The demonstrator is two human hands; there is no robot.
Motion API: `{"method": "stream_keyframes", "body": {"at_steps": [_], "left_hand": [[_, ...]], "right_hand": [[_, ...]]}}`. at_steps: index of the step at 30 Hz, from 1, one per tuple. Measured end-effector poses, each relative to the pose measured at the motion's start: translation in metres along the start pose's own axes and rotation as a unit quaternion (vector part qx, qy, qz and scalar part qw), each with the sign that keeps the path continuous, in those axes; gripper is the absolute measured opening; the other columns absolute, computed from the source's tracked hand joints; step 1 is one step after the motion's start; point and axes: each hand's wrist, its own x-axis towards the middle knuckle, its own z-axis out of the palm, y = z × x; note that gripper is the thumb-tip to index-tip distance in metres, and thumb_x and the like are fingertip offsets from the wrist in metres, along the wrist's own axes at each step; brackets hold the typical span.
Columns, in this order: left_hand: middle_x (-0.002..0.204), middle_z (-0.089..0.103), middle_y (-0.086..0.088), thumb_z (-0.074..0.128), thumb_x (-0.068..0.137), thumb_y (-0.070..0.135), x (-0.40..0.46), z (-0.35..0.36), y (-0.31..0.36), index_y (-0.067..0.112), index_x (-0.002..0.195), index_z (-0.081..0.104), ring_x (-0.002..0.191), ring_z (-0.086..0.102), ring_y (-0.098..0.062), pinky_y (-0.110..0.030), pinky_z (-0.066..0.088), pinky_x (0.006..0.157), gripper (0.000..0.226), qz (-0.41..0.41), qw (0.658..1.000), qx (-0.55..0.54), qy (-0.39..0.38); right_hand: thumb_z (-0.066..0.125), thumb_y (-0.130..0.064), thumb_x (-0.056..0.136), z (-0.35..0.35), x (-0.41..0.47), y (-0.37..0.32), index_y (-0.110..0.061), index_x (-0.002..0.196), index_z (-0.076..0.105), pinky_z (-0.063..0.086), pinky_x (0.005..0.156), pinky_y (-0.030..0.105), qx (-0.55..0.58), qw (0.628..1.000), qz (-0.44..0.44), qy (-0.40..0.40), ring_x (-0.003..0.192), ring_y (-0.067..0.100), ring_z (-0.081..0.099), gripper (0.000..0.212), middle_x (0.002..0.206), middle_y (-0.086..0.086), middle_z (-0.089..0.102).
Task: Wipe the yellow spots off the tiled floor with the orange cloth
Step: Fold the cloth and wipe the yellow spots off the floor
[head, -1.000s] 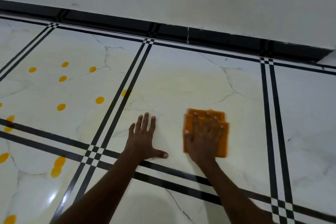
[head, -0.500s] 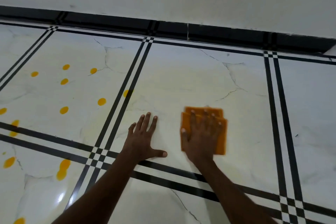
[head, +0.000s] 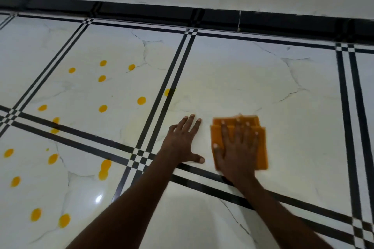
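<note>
Right hand [head: 237,147] presses the cloth [head: 261,147] flat, fingers spread; left hand [head: 182,143] rests open on the floor [head: 263,87]; spots [head: 102,108] at 9 o'clock.

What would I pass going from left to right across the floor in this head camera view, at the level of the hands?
Yellow spots on the left tiles → crossing of black tile lines → left hand flat on the bare tile → right hand pressing the orange cloth → black double line at far right.

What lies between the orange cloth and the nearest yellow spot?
In the head view, the left hand and a double black tile stripe lie between the orange cloth and that spot.
</note>
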Motion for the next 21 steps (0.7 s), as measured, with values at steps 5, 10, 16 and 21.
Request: {"method": "stream_keyframes", "body": {"at_steps": [5, 10, 16, 21], "left_hand": [[0.167, -0.008, -0.012, 0.046, 0.084, 0.076, -0.033, 0.017, -0.047, 0.020, 0.159, -0.005, 0.154, -0.001, -0.028, -0.045, 0.010, 0.122, 0.106, -0.092, 0.993, -0.020, 0.076], [0.165, -0.019, -0.012, 0.019, 0.075, 0.085, -0.043, 0.032, -0.048, 0.020, 0.157, -0.014, 0.154, -0.011, -0.028, -0.046, 0.005, 0.122, 0.110, -0.119, 0.990, -0.030, 0.075], [0.166, -0.014, -0.012, 0.049, 0.082, 0.077, -0.046, 0.020, -0.054, 0.014, 0.158, -0.008, 0.154, -0.009, -0.028, -0.045, 0.006, 0.123, 0.115, -0.149, 0.986, -0.052, 0.060], [0.166, -0.014, -0.014, 0.057, 0.071, 0.083, -0.053, 0.012, -0.090, 0.008, 0.157, -0.008, 0.154, -0.009, -0.028, -0.045, 0.005, 0.124, 0.132, -0.196, 0.975, -0.091, 0.058]], "right_hand": [[0.026, -0.060, 0.096, -0.004, 0.110, 0.036, -0.027, 0.162, 0.022, 0.012, 0.122, 0.066, -0.043, 0.999, 0.014, -0.028, 0.154, 0.046, 0.017, 0.074, 0.168, 0.018, 0.021], [0.026, -0.059, 0.097, -0.003, 0.030, -0.023, -0.025, 0.163, 0.017, 0.004, 0.123, 0.066, -0.010, 0.999, 0.033, -0.008, 0.154, 0.048, 0.009, 0.075, 0.169, 0.020, 0.012], [0.035, -0.056, 0.093, 0.017, 0.118, -0.020, -0.018, 0.151, 0.047, 0.020, 0.118, 0.068, -0.008, 1.000, -0.019, -0.017, 0.146, 0.049, 0.034, 0.071, 0.160, 0.023, 0.037], [0.026, -0.059, 0.092, 0.002, 0.084, -0.008, -0.016, 0.158, 0.033, 0.003, 0.121, 0.066, -0.005, 0.995, 0.093, -0.020, 0.150, 0.053, 0.019, 0.079, 0.163, 0.028, 0.026]]}}
